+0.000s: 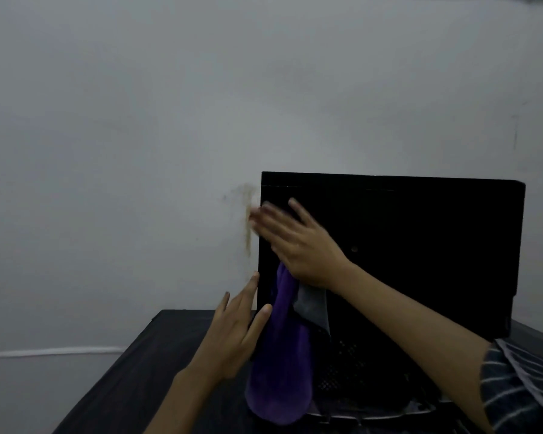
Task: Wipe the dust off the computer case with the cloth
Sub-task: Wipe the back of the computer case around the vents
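You have 1 computer case (420, 245), 1 cloth (279, 364) and your 2 hands in view. The case stands upright on a dark worktop (145, 364) close to a pale wall (138, 120) that bears a brownish stain (248, 220) just left of the case. Your right hand (298, 242) lies with fingers stretched against the case's upper left side panel, pinning the purple cloth, which hangs down from under the palm. Your left hand (232, 336), fingers straight, sits at the case's left edge beside the cloth. The case is matte black, with perforated mesh low on the panel.
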